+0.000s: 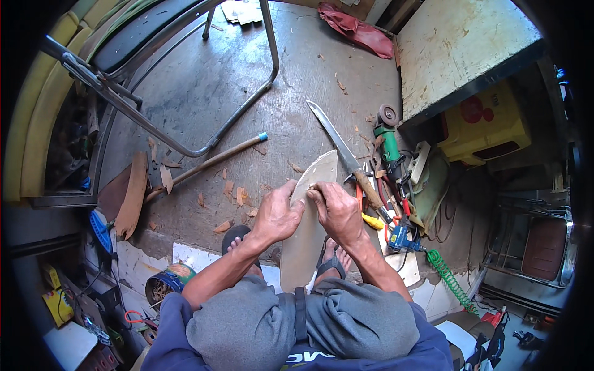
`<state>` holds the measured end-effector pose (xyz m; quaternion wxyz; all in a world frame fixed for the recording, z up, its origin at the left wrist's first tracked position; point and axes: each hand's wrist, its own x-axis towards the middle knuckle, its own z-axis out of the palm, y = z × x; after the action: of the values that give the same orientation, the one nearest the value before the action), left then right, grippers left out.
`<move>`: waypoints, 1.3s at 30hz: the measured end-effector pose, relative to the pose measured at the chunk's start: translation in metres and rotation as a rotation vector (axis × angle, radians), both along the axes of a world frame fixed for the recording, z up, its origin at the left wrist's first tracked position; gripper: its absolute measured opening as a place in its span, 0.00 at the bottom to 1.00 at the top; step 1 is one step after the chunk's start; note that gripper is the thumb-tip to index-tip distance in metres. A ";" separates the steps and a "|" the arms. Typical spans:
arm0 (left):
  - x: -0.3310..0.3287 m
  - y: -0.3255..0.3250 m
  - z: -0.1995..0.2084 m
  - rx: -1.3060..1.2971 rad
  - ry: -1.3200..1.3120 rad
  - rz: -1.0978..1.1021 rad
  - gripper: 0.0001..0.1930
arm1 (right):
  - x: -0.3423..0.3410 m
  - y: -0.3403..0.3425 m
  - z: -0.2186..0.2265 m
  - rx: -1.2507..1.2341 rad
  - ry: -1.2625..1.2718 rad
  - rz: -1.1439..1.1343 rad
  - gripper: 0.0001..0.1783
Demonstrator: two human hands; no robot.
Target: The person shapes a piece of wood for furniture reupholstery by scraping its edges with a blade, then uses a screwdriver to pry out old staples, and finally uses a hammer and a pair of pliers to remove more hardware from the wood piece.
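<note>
One pale flat piece (301, 247): between the two hands, long and curved to a point; tip toward 12 o'clock, broad end toward 6, between the knees. Clock centred on the hands.
Yellow box (510, 127): 2 o'clock, beneath the table (464, 46); contents not discernible.
Wooden stick (213, 162): 10 o'clock, on the floor, blue end pointing away from the person.
Long knife (342, 145): on the floor, blade tip at 12 o'clock, wooden handle near 2, apart from the piece.
Angle grinder (391, 148): 2 o'clock, green body, disc at the far end.
Round tin (180, 272): 8 o'clock, open-mouthed; brown thin scraps (162, 292) inside.
Left hand (279, 212): clasping the piece's left edge, thumb on its upper face.
Right hand (337, 209): fingers curled, thumb and forefinger pinched together over the piece; cannot tell what, if anything, is between them.
Wood chips (241, 195): scattered, nearest ones around 9 to 10 o'clock.
</note>
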<state>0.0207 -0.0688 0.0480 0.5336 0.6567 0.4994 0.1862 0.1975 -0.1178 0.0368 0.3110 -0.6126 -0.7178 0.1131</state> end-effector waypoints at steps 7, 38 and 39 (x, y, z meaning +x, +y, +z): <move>0.002 -0.001 0.007 0.045 0.020 -0.020 0.17 | -0.001 0.001 0.009 -0.059 -0.062 0.000 0.09; -0.033 0.059 0.051 0.199 -0.226 0.401 0.11 | 0.123 -0.124 -0.110 -0.575 -0.154 -0.683 0.17; -0.033 0.060 0.056 0.216 -0.219 0.415 0.10 | 0.133 -0.125 -0.112 -0.373 -0.345 -0.696 0.17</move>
<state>-0.0120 -0.0087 0.1039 0.4616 0.5694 0.5399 0.4137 0.3304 -0.2424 -0.0757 0.0898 -0.8738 -0.4773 0.0251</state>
